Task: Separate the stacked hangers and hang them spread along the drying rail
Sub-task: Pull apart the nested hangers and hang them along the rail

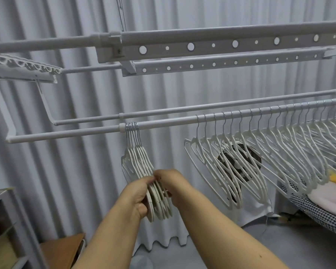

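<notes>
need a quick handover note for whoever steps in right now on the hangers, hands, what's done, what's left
Left hand: grips the lower part of the bunched hangers from the left.
Right hand: fingers pinch into the same bunch from the right, as if peeling one off.
Bunch: hooks tight together on the front drying rail, near its joint collar.
Done: a long row of spread hangers hangs along the rail to the right.
Left: split the bunch and space each hanger along the rail.

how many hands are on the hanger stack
2: left hand grips the stack from the left, right hand pinches it from the right, both below the rail.
</notes>
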Available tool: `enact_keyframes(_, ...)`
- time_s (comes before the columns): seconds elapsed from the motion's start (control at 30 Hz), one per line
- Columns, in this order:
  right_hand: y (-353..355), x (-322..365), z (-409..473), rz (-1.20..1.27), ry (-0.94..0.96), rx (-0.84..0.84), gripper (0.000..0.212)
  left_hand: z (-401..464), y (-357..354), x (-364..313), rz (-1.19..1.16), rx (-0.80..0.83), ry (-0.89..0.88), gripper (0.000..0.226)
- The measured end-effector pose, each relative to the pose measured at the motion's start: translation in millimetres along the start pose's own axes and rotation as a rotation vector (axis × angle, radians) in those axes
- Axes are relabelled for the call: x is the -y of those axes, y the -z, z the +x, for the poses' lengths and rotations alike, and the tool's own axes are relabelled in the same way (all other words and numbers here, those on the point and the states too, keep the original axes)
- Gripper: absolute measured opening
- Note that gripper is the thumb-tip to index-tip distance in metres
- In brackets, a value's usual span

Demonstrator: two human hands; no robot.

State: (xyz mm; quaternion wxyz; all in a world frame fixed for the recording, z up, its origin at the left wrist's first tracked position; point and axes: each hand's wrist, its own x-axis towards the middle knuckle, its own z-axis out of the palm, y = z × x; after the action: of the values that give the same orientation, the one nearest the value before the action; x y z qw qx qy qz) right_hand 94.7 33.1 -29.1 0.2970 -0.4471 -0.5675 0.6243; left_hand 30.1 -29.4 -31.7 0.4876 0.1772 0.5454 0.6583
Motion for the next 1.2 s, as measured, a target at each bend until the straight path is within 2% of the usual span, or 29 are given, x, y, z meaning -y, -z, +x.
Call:
enact_keyframes(0.13, -4.3, -3.6, 7.3, 0.076, 0.013, -0.026, 0.026, 4.1, 4.7, 0.8, -0.002, -0.003, -0.006, 0.026)
enact_keyframes(0.23, -1.1, -4.4, 10.4, -0.002, 0.014, -0.070, 0.021, 5.1, 6.9, 1.4, -0.004, 0.007, -0.020, 0.022)
enact_keyframes(0.4, 10.5, -13.4, 10.3, 0.094, 0.123, -0.070, 0.011, 10.2, 7.8, 3.3, 0.024, -0.048, -0.055, 0.024)
enact_keyframes(0.57, 28.0, -22.3, 15.9, 0.117, 0.219, -0.179, 0.033, 14.1, 8.8, 6.0, 0.039, -0.080, -0.077, 0.023)
enact_keyframes(1.2, 74.5, -25.2, 24.5, 0.196, 0.220, -0.311, 0.033, 9.6, 5.1, 7.5, 0.012, -0.066, -0.076, 0.026)
